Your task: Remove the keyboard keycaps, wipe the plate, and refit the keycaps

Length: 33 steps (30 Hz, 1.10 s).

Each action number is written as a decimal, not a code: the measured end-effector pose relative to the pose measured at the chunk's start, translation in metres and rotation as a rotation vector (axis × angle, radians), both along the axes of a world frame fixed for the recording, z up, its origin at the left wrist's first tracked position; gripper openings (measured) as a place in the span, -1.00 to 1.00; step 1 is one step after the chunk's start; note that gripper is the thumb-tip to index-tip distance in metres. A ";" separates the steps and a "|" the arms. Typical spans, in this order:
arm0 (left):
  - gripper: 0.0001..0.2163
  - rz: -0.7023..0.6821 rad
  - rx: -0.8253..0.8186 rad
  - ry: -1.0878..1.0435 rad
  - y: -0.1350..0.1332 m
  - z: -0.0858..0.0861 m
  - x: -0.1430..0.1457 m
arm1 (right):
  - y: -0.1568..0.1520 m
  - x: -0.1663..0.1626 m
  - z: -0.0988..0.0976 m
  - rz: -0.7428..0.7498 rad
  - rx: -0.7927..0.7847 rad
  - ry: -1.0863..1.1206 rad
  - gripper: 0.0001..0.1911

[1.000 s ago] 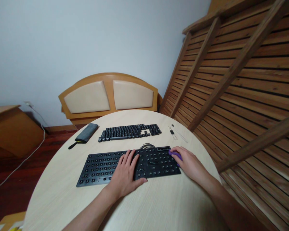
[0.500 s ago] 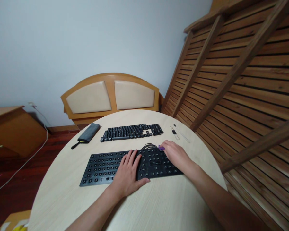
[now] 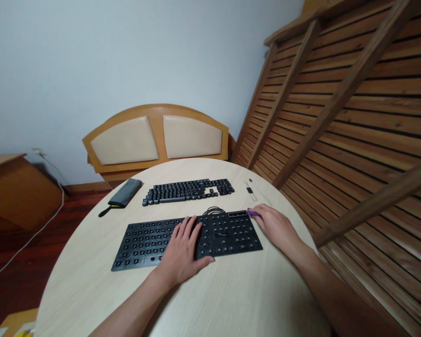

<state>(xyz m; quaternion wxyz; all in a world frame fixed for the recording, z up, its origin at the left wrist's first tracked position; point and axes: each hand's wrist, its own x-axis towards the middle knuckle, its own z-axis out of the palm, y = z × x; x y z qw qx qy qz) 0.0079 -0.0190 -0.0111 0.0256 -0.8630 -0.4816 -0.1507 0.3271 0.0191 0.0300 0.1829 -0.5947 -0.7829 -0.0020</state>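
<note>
A black keyboard base [image 3: 147,241], stripped of its keycaps so the switches show, lies across the round table in front of me. My left hand [image 3: 183,250] rests flat on its middle with fingers spread. At the base's top right corner, my right hand [image 3: 275,227] is closed on a slim purple tool [image 3: 254,213], whose tip reaches that corner; its exact kind is too small to tell. Behind the base, black keycaps [image 3: 182,191] are laid out in keyboard order, with a gap toward the right. A coiled black cable [image 3: 213,210] sits at the base's rear edge.
On the round table [image 3: 231,295], a grey pouch [image 3: 125,193] with a black strap lies at the left. A wire keycap puller [image 3: 250,190] and a thin rod [image 3: 263,192] lie at the right. A slatted wooden frame [image 3: 337,121] leans close by on the right.
My right hand has moved right with the purple tool, from the top of the number pad area to the base's corner, uncovering that end. My left hand stays on the base.
</note>
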 end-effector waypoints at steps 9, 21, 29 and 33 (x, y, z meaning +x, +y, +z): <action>-0.13 0.003 -0.012 0.009 0.000 0.002 0.000 | 0.007 -0.009 -0.008 0.126 0.000 0.166 -0.67; -0.13 0.009 -0.016 0.008 0.000 0.001 0.000 | -0.050 0.005 -0.022 0.080 -0.125 0.312 -0.64; -0.15 -0.007 0.024 -0.013 0.001 -0.002 -0.001 | -0.077 0.007 -0.021 -0.006 -0.163 0.175 -0.65; -0.15 -0.007 0.019 -0.015 0.001 -0.002 -0.001 | -0.082 0.001 -0.022 -0.064 -0.120 0.076 -0.65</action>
